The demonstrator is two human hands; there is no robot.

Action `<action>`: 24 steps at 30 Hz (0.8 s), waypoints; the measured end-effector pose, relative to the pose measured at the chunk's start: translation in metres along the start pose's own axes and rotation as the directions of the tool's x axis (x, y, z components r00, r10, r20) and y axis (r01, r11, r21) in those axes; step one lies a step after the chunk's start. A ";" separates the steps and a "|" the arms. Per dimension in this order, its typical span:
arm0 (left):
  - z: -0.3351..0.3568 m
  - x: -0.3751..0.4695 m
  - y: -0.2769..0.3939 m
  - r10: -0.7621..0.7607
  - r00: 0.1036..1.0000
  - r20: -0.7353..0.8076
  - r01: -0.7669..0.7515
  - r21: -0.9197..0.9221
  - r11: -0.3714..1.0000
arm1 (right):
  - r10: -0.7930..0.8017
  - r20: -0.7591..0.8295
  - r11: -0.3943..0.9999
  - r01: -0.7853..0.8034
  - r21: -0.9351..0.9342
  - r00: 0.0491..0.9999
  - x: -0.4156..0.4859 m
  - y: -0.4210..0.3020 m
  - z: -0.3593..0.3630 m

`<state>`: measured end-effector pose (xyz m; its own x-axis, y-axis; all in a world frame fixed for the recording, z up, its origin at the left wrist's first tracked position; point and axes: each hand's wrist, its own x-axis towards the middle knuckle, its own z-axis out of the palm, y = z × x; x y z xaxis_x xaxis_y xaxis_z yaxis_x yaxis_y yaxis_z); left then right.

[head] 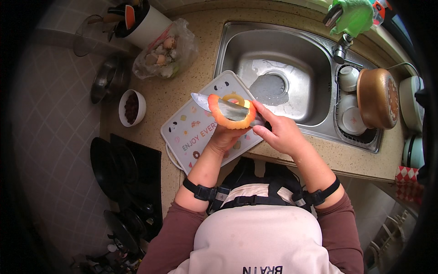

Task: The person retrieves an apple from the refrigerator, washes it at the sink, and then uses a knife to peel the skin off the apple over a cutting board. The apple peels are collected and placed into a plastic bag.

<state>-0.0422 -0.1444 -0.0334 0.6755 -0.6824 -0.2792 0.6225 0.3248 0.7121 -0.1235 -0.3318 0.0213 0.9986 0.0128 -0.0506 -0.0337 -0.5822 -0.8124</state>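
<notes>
My left hand (224, 137) is beneath an orange ring-shaped piece with a scalloped edge (232, 125), holding it from below; its fingers are mostly hidden. I cannot tell what the piece is. Across its opening lies the steel blade of a kitchen knife (201, 100), the tip sticking out to the left. My right hand (282, 133) grips the knife at its handle end, thumb and forefinger close to the ring's right side. Below both hands is a white printed cutting board (178, 138), which reaches over the sink's edge. A tan ring shape (236, 98) shows just behind the orange piece.
To the right is a steel sink (308, 68) with a faucet (340, 49), beside a rack of bowls and a copper-coloured pot (373, 99). Leftward are a bag of eggshells (167, 51), a bowl of dark red fruit (132, 108), a utensil holder (147, 27) and a black cooktop (147, 171).
</notes>
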 end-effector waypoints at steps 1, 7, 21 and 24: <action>-0.003 -0.001 -0.002 0.001 1.000 0.007 -0.001 -0.020 1.000 | 0.006 0.004 1.000 -0.006 0.011 1.000 0.000 0.000 0.000; -0.002 0.000 0.000 0.015 0.998 0.067 -0.013 -0.030 0.999 | -0.011 -0.023 0.996 0.013 0.086 1.000 -0.004 0.005 0.005; 0.004 -0.001 0.009 -0.097 0.990 -0.098 0.118 0.237 0.964 | 0.106 0.073 0.994 -0.107 0.014 0.992 -0.004 -0.005 -0.003; -0.005 -0.001 -0.006 0.002 0.993 -0.122 0.001 0.030 1.000 | 0.033 0.014 0.999 -0.033 0.001 0.999 -0.005 -0.003 0.004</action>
<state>-0.0445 -0.1421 -0.0406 0.7200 -0.5967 -0.3541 0.6115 0.3044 0.7304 -0.1281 -0.3272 0.0215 0.9963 0.0047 -0.0854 -0.0667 -0.5818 -0.8106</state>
